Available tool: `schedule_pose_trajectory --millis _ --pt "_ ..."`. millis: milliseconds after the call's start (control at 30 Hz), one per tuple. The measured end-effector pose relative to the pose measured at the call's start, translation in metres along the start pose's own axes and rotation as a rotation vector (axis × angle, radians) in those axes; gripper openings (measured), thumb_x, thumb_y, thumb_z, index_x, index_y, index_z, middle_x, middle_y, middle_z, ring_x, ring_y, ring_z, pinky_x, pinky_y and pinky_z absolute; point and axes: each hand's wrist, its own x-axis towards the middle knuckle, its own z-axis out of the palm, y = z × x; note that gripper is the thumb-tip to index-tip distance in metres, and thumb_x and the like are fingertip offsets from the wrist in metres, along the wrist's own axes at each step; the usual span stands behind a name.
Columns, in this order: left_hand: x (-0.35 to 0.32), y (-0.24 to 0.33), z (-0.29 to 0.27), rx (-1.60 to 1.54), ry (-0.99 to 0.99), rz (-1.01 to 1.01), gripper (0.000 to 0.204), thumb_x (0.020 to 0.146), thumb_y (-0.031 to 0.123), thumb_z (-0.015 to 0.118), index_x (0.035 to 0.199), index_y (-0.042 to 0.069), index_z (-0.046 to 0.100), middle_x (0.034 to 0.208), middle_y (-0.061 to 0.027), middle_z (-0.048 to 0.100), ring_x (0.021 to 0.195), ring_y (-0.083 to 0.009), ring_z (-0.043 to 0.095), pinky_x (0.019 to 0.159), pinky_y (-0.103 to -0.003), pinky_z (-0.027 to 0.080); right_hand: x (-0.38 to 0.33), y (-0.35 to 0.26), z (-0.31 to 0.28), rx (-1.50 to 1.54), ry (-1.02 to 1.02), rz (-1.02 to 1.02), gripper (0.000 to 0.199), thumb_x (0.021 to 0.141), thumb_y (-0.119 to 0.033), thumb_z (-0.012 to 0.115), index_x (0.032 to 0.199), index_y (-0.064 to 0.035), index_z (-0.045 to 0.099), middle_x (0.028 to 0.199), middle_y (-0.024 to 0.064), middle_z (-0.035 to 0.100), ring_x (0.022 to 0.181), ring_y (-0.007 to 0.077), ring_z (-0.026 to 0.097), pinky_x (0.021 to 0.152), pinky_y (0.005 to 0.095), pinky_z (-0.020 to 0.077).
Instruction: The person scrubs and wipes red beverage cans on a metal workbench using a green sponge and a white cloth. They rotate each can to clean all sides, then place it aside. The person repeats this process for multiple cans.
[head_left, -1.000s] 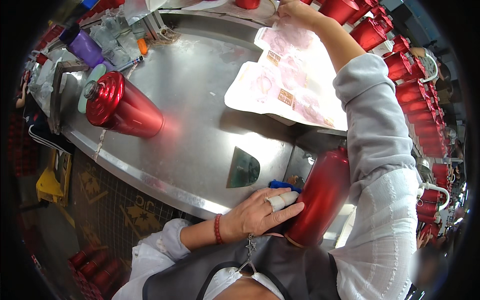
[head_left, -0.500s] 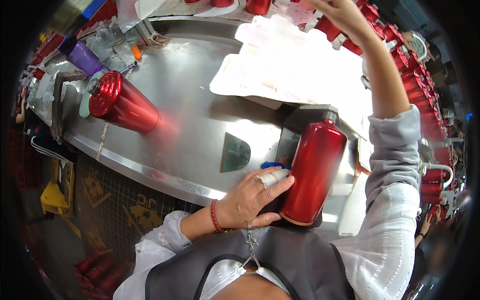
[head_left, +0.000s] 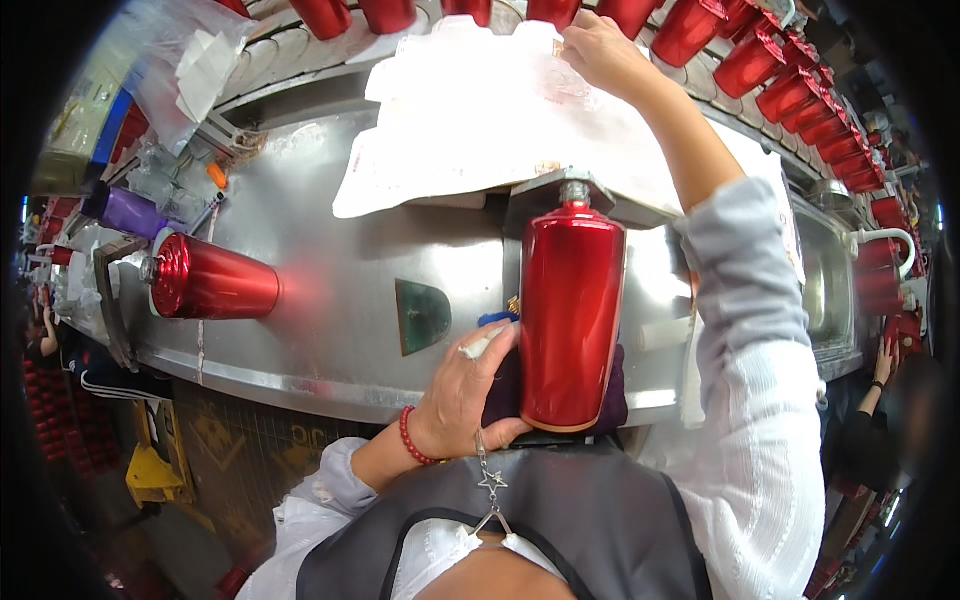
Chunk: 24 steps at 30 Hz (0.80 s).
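A glossy red bottle [head_left: 572, 320] with a bare metal neck lies in front of me, its neck toward a grey metal holder [head_left: 520, 205]. My left hand [head_left: 462, 395] wraps the bottle's lower left side, thumb near its base; white tape covers one finger. Dark purple cloth [head_left: 617, 390] shows beneath the bottle. At the far edge of a bright white sheet [head_left: 450, 120], my right hand [head_left: 605, 58] is closed, fingertips pinched by a small brownish patch. What they hold is too small to make out.
Another red bottle [head_left: 220, 277] lies to the left on the metal table [head_left: 330, 280]. A dark green flat piece [head_left: 422, 315] is nearer. Red bottles [head_left: 690, 30] line the far conveyor. A purple bottle [head_left: 130, 212] and clear plastic sit at the left; a co-worker's hand [head_left: 884, 362] is far right.
The view has swung to the right. The red bottle appears more upright in the picture, with my left hand still against it. My right hand remains at the sheet's far side, fingers now pinched together.
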Motion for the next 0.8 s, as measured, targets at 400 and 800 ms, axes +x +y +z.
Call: schedule_pose_trajectory --millis 400,800 --pt "0.015 0.026 0.005 0.374 0.076 0.017 0.1 0.08 0.039 0.08 0.155 -0.008 0.033 0.111 -0.0226 0.065 0.137 -0.0481 0.046 0.118 -0.061 0.022 -0.127 -0.107 -0.255 0.212 0.03 -0.201 0.014 0.094 -0.01 0.069 0.089 -0.002 0.058 0.109 0.0118 0.059 0.096 0.0269 0.061 0.076 0.0402 0.0499" --pt "0.033 0.041 0.009 0.545 0.134 0.099 0.121 0.073 0.06 0.084 0.156 -0.008 0.028 0.138 -0.0303 0.054 0.132 -0.0437 0.051 0.116 -0.063 0.026 -0.175 -0.151 -0.315 0.429 -0.136 -0.27 0.014 0.083 -0.003 0.069 0.084 -0.0011 0.056 0.112 0.0181 0.058 0.099 0.0285 0.063 0.082 0.0381 0.0526"
